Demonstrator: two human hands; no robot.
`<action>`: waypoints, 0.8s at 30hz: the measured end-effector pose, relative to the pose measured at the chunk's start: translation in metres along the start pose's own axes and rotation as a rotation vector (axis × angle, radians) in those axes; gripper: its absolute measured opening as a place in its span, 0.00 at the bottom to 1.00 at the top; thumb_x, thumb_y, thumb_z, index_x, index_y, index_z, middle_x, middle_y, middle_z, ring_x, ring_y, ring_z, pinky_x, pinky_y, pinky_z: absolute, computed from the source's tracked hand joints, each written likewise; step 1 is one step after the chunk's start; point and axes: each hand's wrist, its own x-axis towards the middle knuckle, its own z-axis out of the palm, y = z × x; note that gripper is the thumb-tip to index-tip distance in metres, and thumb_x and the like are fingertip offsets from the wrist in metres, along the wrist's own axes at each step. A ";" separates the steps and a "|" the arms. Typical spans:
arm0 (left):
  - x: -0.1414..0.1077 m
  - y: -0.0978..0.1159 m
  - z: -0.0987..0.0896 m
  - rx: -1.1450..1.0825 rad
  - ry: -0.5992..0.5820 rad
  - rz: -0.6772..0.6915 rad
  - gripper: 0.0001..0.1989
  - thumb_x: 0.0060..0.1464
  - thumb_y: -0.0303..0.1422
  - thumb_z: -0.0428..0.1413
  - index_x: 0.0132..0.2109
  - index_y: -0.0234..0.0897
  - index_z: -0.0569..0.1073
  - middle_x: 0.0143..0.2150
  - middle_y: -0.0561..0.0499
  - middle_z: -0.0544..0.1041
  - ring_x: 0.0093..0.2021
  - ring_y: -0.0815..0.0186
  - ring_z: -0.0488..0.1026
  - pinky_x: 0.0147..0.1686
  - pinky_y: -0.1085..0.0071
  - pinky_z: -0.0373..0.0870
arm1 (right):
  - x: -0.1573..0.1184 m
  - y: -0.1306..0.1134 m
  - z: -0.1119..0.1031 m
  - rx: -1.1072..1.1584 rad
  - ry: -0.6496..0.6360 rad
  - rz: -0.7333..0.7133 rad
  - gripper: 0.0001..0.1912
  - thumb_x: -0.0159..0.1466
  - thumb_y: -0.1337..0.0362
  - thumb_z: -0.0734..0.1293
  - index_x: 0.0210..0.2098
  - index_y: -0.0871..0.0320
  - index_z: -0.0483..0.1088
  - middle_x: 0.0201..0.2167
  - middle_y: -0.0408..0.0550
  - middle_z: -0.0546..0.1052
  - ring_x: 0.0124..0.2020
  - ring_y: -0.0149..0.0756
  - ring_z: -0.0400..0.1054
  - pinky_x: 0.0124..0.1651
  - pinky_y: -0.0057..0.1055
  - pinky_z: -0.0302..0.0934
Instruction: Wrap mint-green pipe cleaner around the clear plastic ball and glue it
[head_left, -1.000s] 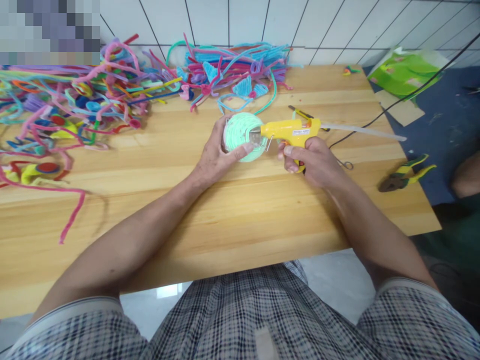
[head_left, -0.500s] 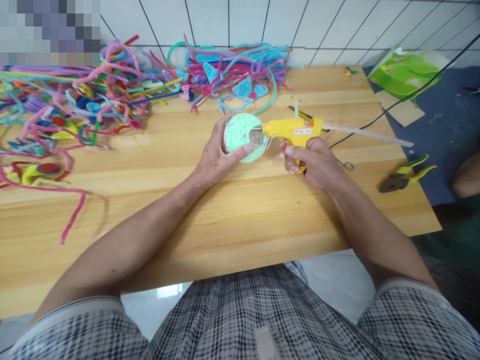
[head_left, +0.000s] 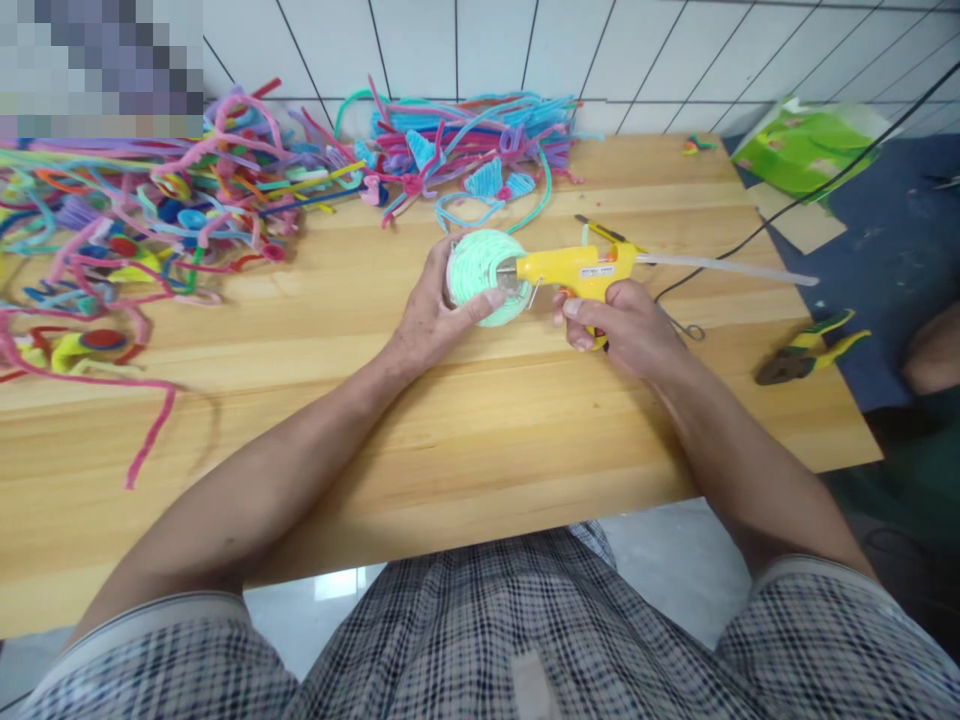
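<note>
My left hand (head_left: 442, 315) is closed around the left side of a round mint-green coiled piece (head_left: 476, 268), its thumb lying across the lower front. A yellow glue gun (head_left: 559, 268) is held in my right hand (head_left: 626, 325), fingers around the handle and trigger. The gun's nozzle points left and reaches over the middle of the green piece; whether the tip touches it I cannot tell. A long translucent glue stick (head_left: 735, 266) sticks out of the gun's back end.
Tangled colourful pipe cleaners (head_left: 225, 190) cover the table's back left, with a blue and pink bundle (head_left: 480, 140) beside them. Pliers (head_left: 806, 355) lie at the right edge. A black cable (head_left: 780, 215) crosses the right side, near a green bag (head_left: 810, 145). Part of a person shows at far right.
The glue gun and my right hand have shifted slightly left, bringing the nozzle further over the green piece. My left hand and the green piece have barely moved.
</note>
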 end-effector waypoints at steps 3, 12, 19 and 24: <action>0.000 0.000 0.000 -0.002 -0.013 0.001 0.47 0.60 0.66 0.67 0.73 0.48 0.63 0.74 0.41 0.73 0.75 0.46 0.72 0.77 0.48 0.70 | 0.000 0.001 -0.001 0.000 -0.009 -0.013 0.09 0.63 0.55 0.78 0.35 0.52 0.78 0.27 0.42 0.75 0.22 0.29 0.60 0.27 0.33 0.58; 0.000 0.000 0.000 -0.008 -0.015 0.006 0.47 0.60 0.67 0.66 0.73 0.49 0.63 0.73 0.41 0.73 0.75 0.44 0.72 0.77 0.46 0.70 | -0.001 -0.001 -0.001 -0.008 -0.005 -0.013 0.08 0.61 0.57 0.78 0.35 0.52 0.79 0.30 0.44 0.78 0.22 0.28 0.59 0.26 0.34 0.56; 0.000 -0.001 -0.001 -0.008 -0.017 0.008 0.46 0.60 0.66 0.66 0.74 0.49 0.63 0.74 0.41 0.73 0.75 0.45 0.72 0.77 0.48 0.70 | -0.002 -0.002 -0.002 -0.063 -0.018 -0.019 0.09 0.64 0.55 0.78 0.34 0.52 0.78 0.26 0.43 0.74 0.25 0.32 0.61 0.29 0.35 0.59; 0.001 -0.001 -0.001 0.010 -0.009 -0.003 0.46 0.60 0.67 0.66 0.73 0.47 0.65 0.73 0.41 0.73 0.75 0.45 0.72 0.76 0.48 0.71 | -0.002 -0.002 -0.011 -0.080 -0.042 -0.019 0.13 0.62 0.56 0.79 0.29 0.53 0.74 0.27 0.45 0.74 0.27 0.33 0.64 0.31 0.35 0.59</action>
